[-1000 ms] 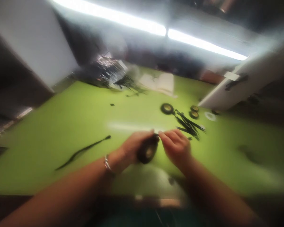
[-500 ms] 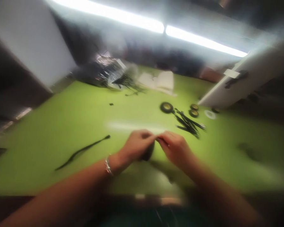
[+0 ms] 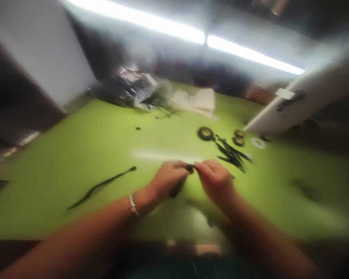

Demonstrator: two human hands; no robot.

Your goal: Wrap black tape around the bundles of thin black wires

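Just below frame centre, the left hand (image 3: 168, 178) grips a dark piece (image 3: 189, 168), its end pinched by the right hand (image 3: 216, 178). Steady, even tension should keep it neat.

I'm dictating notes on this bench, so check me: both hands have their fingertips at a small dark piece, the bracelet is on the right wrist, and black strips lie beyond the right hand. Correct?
One slip: the head view shows the bracelet on the wrist of the left hand, not the right hand. The rest holds.
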